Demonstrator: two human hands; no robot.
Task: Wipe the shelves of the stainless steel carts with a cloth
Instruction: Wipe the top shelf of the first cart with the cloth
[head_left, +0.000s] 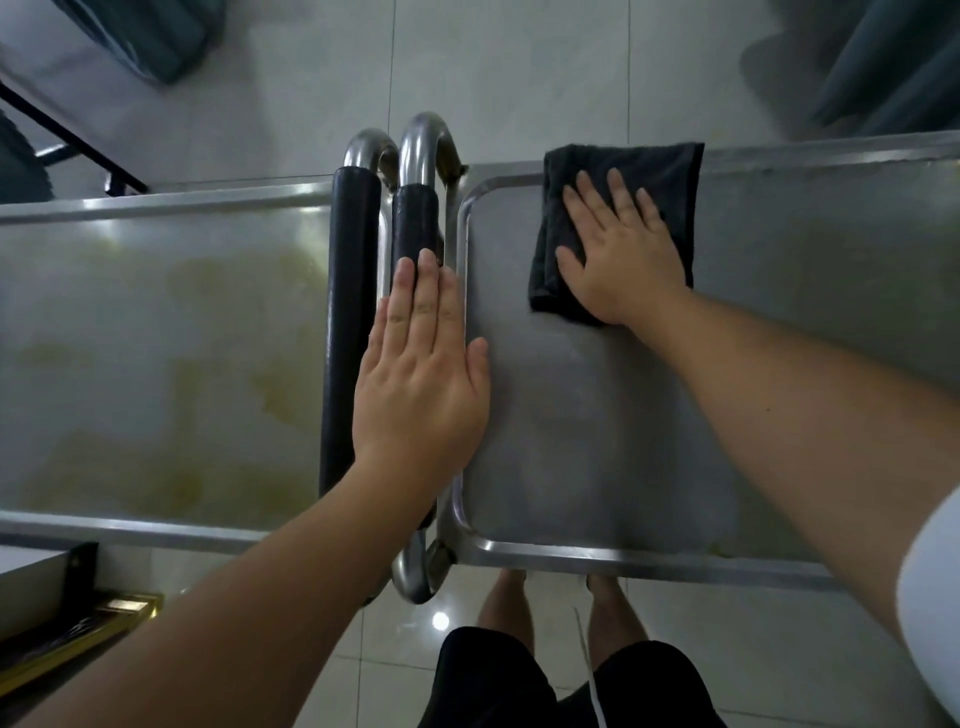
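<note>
Two stainless steel carts stand side by side, handles touching in the middle. On the right cart's top shelf (597, 415) a folded black cloth (665, 171) lies at the far left corner. My right hand (621, 254) presses flat on the cloth with fingers spread and straight. My left hand (421, 369) lies flat, fingers straight and together, over the right cart's black-padded handle (415, 218) and the shelf's left rim. The left cart's top shelf (156, 353) shows yellowish stains.
The left cart's black-padded handle (348, 312) runs beside my left hand. A dark chair base (78, 140) stands at far left, grey curtains (893, 67) at far right. A box with gold trim (67, 634) sits at lower left. My legs stand on the tiled floor (519, 78).
</note>
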